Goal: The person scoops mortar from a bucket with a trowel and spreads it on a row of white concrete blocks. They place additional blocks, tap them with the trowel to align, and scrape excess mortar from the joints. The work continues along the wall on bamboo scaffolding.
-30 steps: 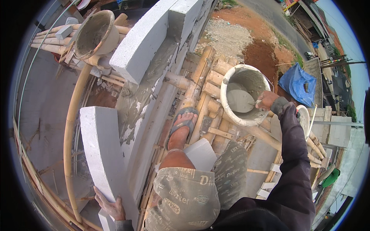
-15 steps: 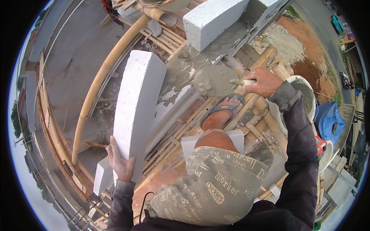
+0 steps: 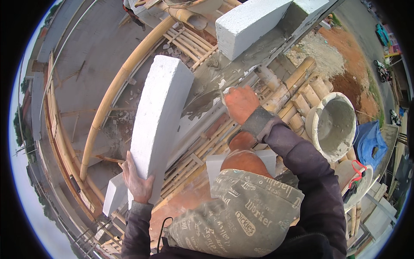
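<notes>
In the head view, the left hand (image 3: 138, 181) is at the near end of a long white block (image 3: 156, 116), its grip fairly wide: the fingers lie on the block's left side and the thumb on its right. The block runs away from the person, left of centre; what bears its weight cannot be told. The right hand (image 3: 241, 103) is closed tight, back of the hand up, around a trowel (image 3: 224, 96) of which only a pale sliver shows; its blade cannot be made out. This hand is just above the wall, right of the block and apart from it.

Wet grey mortar (image 3: 202, 97) covers the wall top between the held block and a second white block (image 3: 250, 26), which sits farther along. A third block (image 3: 311, 12) is beside that one, toward the right. A smaller-looking block (image 3: 113, 193) shows left of the left hand.

To the right, a bucket (image 3: 315, 129) with grey mortar inside stands by the bamboo scaffold (image 3: 297, 86). Near it are a pale tub (image 3: 365, 185) with a red strap and a blue tarp (image 3: 370, 136). A bamboo pole (image 3: 113, 86) curves along the left.
</notes>
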Demonstrator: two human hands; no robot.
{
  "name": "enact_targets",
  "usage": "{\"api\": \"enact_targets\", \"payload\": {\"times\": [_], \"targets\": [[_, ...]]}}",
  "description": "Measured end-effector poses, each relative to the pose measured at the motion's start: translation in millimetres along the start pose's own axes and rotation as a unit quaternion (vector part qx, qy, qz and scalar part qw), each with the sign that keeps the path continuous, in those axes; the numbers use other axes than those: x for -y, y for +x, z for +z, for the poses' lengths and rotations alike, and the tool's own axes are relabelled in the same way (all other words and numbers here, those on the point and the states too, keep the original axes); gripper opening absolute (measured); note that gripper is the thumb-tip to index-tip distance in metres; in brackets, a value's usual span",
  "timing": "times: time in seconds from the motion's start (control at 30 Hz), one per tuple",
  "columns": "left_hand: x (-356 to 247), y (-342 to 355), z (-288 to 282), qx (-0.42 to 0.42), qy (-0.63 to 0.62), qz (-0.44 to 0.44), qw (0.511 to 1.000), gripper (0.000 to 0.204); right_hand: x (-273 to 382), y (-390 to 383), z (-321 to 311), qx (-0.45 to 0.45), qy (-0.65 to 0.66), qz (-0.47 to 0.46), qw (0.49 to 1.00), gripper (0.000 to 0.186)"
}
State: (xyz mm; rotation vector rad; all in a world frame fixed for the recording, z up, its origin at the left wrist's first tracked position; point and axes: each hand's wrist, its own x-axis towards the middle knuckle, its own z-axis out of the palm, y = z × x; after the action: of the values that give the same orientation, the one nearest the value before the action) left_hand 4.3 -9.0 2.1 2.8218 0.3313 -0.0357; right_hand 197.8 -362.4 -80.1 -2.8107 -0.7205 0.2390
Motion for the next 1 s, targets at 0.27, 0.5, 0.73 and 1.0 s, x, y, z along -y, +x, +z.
{"api": "enact_targets", "payload": {"times": [0.27,0.5,0.73,1.0], "targets": [[-3.6,-0.9,-1.6,-0.006,-0.02,0.019,1.0,0.107,-76.3,-1.3,-43.3,-0.101,-0.011,0.157,0.982,0.016],[-7.0,-1.0,-1.3,0.002,-0.021,0.001,1.0,0.106,-19.1,-18.8,-24.7,0.075,0.139,0.139,0.978,0.02],[-16.8,2.5,-5.3,0.02,0.002,0.008,1.0,0.107,-112.4,-42.1,-65.0,-0.084,0.126,0.292,0.944,0.029],[-27.3,39.6,-7.6,0.062,-0.056,0.066,0.994,0.111,-139.6,-231.2,-159.0,-0.172,0.244,0.397,0.868,0.034]]}}
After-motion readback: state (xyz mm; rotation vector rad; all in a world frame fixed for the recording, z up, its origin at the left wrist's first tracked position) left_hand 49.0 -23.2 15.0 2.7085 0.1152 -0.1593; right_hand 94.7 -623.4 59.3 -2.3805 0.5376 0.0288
